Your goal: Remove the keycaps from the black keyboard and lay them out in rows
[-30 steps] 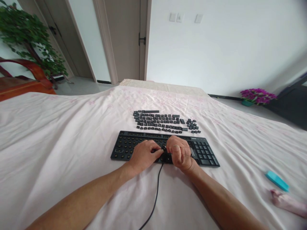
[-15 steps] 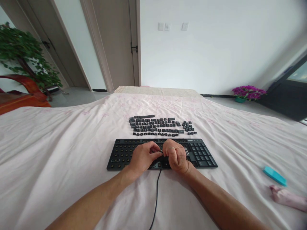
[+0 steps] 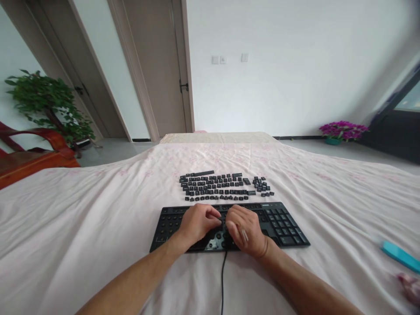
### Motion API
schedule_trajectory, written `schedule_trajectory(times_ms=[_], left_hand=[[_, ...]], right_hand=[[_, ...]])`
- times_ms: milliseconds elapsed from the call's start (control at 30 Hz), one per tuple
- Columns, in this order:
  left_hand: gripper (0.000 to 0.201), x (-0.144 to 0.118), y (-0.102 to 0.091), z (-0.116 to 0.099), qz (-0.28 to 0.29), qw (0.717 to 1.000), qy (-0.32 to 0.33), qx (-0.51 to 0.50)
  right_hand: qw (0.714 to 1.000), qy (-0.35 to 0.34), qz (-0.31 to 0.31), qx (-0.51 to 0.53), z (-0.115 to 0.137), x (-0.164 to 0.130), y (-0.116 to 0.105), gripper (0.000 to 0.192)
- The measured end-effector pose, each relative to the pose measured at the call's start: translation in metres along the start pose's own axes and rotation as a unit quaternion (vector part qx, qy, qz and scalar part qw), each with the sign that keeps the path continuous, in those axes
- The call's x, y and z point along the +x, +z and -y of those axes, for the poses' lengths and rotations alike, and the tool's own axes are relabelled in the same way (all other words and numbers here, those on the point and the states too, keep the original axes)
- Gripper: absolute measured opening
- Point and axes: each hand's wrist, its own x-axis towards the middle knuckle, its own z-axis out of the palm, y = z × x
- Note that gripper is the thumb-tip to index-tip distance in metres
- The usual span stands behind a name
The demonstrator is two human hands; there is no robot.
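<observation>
A black keyboard (image 3: 297, 240) lies on the cloth, its left and middle parts stripped of keycaps while the number pad at right still has its keys. My left hand (image 3: 198, 223) rests over the middle of it, thumb and forefinger brought together; what lies between their tips is too dark to make out. Close beside it, my right hand (image 3: 244, 227) is closed around a thin metal wire tool (image 3: 244, 235), which looks like a wire keycap puller and is mostly hidden by the fingers. Beyond the keyboard, loose black keycaps (image 3: 226, 191) lie in rows, with a small heap at their right end.
Pale pink wrinkled cloth (image 3: 114, 227) covers the surface. From the keyboard's near edge a black cable (image 3: 223, 280) runs towards me. At far right lie a turquoise object (image 3: 400, 256) and a pinkish one (image 3: 410, 286), partly out of view.
The view has tilted up, so everything sits lower. My right hand has turned, and the wire tool's prongs now point down-right instead of sideways. Both hands remain over the keyboard's middle.
</observation>
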Motion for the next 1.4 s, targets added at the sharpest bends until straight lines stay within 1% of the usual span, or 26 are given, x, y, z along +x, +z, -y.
schedule_trajectory(times_ms=[100, 133, 167, 200, 267, 367, 433, 500, 600, 800, 967, 1167, 1400], left_hand=[[0.031, 0.020, -0.019, 0.006, -0.017, 0.996, 0.029, -0.079], [0.029, 0.031, -0.026, 0.007, -0.028, 0.995, 0.042, -0.090], [0.027, 0.042, -0.034, 0.008, -0.043, 0.994, 0.048, -0.088], [0.027, 0.055, -0.040, 0.008, -0.061, 0.994, 0.047, -0.073], [0.027, 0.084, -0.051, 0.007, -0.100, 0.994, 0.037, -0.033], [0.024, 0.129, -0.058, 0.004, -0.122, 0.992, 0.033, 0.010], [0.020, 0.156, -0.056, 0.002, -0.131, 0.990, 0.025, 0.049], [0.015, 0.177, -0.051, -0.001, -0.137, 0.986, 0.014, 0.090], [0.012, 0.199, -0.040, -0.005, -0.140, 0.979, -0.003, 0.149], [0.010, 0.222, -0.021, -0.005, -0.123, 0.963, -0.035, 0.239], [0.011, 0.230, -0.012, -0.001, -0.106, 0.947, -0.042, 0.299], [0.017, 0.229, -0.010, 0.002, -0.116, 0.926, -0.042, 0.356], [0.018, 0.232, -0.014, 0.007, -0.108, 0.922, -0.051, 0.369]], right_hand=[[0.989, 0.147, -0.019, 0.026, -0.007, -0.002, -0.003, 0.039], [0.983, 0.180, -0.014, 0.031, -0.009, -0.004, -0.004, 0.039], [0.980, 0.198, -0.004, 0.036, -0.010, -0.005, -0.004, 0.040], [0.978, 0.202, 0.009, 0.041, -0.012, -0.007, -0.005, 0.040], [0.981, 0.186, 0.031, 0.053, -0.013, -0.012, -0.005, 0.041], [0.986, 0.146, 0.037, 0.073, -0.013, -0.017, -0.007, 0.039], [0.987, 0.136, 0.033, 0.083, -0.013, -0.019, -0.010, 0.038], [0.985, 0.144, 0.037, 0.089, -0.013, -0.019, -0.012, 0.038], [0.982, 0.156, 0.040, 0.101, -0.014, -0.018, -0.014, 0.038], [0.983, 0.144, 0.021, 0.113, -0.017, -0.020, -0.011, 0.035], [0.984, 0.135, 0.029, 0.111, -0.018, -0.021, -0.010, 0.034], [0.985, 0.135, 0.024, 0.108, -0.018, -0.021, -0.009, 0.033], [0.987, 0.122, 0.021, 0.102, -0.017, -0.020, -0.011, 0.034]])
